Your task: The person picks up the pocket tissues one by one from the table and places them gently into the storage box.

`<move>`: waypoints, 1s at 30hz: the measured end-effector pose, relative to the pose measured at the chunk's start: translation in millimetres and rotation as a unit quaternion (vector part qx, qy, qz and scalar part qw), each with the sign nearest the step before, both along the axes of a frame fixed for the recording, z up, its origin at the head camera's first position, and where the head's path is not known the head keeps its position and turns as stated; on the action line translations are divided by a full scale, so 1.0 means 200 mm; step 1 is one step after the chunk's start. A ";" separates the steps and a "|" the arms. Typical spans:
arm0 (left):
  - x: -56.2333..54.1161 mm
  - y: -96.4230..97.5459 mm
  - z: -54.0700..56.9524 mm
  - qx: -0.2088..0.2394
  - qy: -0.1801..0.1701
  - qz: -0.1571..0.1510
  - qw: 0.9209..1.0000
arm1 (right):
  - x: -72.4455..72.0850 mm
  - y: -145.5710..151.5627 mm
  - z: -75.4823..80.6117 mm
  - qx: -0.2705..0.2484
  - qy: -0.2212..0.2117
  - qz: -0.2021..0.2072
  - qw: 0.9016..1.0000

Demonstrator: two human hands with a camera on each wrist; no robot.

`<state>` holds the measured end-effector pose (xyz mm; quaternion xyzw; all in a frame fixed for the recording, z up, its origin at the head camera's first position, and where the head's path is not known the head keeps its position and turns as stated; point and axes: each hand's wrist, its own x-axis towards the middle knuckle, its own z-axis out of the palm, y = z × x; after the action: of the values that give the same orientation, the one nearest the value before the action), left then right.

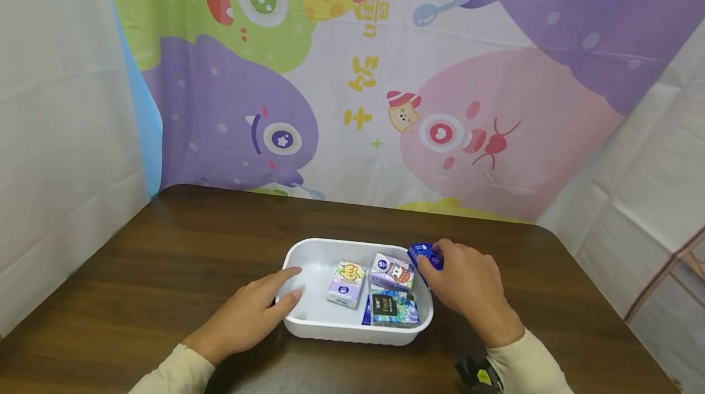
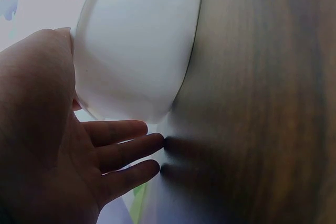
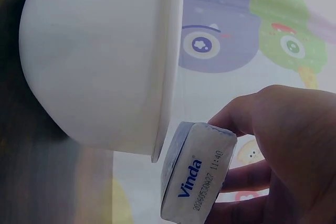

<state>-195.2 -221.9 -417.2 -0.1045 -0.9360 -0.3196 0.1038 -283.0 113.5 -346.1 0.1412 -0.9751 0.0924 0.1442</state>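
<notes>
In the head view, a white plastic tub [image 1: 352, 334] stands on the table. My left hand [image 1: 248, 314] rests at its left end, thumb and index finger reaching over the rim. The other fingers extend, nearly straight, outside the tub's wall in the left wrist view. My right hand [image 1: 468, 275] pinches a blue tissue pack [image 1: 423, 254] above the right rear rim; its pale end reads "Vinda" in the right wrist view. Inside the tub lie a yellow-and-purple tissue pack [image 1: 346, 284], a cartoon tissue pack [image 1: 392, 270] and a "Face" tissue pack [image 1: 395, 308], which partly covers something blue.
The dark wooden table [image 1: 220, 241] extends around the tub. Behind it hangs a cartoon-printed curtain [image 1: 352, 167], with white cloth [image 1: 60, 137] at the left and more at the right. A black strap device [image 1: 479, 374] is by the right wrist.
</notes>
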 end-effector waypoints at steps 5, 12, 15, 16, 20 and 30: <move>0.00 0.00 0.00 0.000 0.000 0.000 1.000 | 0.00 0.00 0.00 -0.003 -0.001 0.001 1.000; 0.00 0.00 0.01 0.003 -0.007 0.002 1.000 | 0.01 -0.01 0.00 -0.009 0.001 0.006 1.000; 0.00 0.00 0.01 0.001 -0.004 0.001 1.000 | 0.01 -0.02 0.00 -0.013 0.002 0.009 1.000; 0.00 0.01 0.01 0.001 -0.004 0.001 1.000 | 0.02 -0.02 0.01 -0.014 0.001 0.010 1.000; 0.00 0.01 0.01 0.000 -0.004 0.001 1.000 | 0.02 -0.02 0.01 -0.020 0.000 0.011 1.000; 0.00 0.00 0.01 0.002 -0.011 0.003 1.000 | 0.03 -0.03 0.02 -0.041 -0.004 0.017 0.999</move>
<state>-194.6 -221.0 -415.7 -0.0975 -0.9370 -0.3219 0.0943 -277.5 106.6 -342.4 0.1512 -0.9684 0.1357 0.1449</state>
